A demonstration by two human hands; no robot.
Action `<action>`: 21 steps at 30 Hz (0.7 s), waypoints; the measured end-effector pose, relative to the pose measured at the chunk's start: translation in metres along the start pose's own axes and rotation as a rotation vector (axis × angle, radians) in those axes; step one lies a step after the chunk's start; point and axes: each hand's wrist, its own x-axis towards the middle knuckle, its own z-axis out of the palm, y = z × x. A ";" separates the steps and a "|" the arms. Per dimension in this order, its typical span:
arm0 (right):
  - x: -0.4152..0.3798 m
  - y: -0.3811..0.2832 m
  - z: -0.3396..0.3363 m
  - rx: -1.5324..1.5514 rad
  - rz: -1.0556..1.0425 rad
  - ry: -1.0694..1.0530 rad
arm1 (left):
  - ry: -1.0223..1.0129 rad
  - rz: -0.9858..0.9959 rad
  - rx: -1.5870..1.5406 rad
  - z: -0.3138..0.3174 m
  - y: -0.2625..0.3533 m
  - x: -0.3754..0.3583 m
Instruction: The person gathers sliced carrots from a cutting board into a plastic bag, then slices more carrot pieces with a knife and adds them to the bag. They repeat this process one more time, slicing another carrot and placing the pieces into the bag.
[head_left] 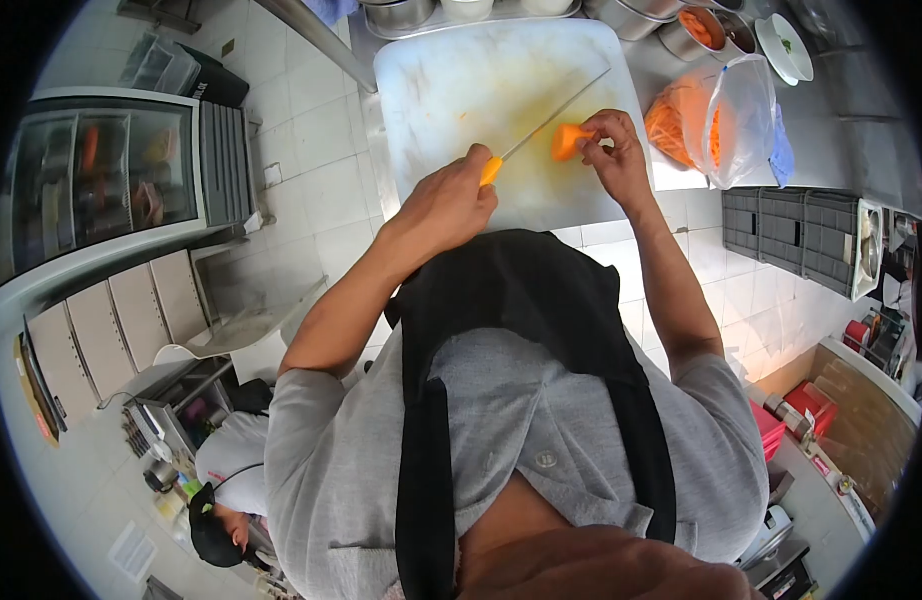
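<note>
A person's left hand [446,205] is closed tight around the orange handle of a long knife [541,128], whose thin blade runs up and away from that grip across a white cutting board [451,70]. Just beside the blade, the right hand [613,150] pinches a chunk of carrot [567,140] with its fingertips pressed together on it (the piece rests on the board, stained yellow there). Beyond the right hand, off the board's edge, sits a clear plastic bag [736,115] of orange pieces.
</note>
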 end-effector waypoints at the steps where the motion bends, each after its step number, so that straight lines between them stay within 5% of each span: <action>1: 0.001 0.003 0.002 0.062 -0.015 0.013 | -0.005 -0.007 0.002 -0.004 0.000 -0.010; 3: -0.002 0.007 0.005 0.130 -0.017 0.026 | 0.085 0.141 0.005 -0.010 0.000 -0.031; 11: 0.002 0.010 0.007 0.130 -0.037 0.044 | -0.102 0.040 0.211 -0.035 0.031 -0.080; 21: 0.002 0.019 0.010 0.234 0.000 0.048 | -0.130 0.005 0.167 -0.022 0.022 -0.055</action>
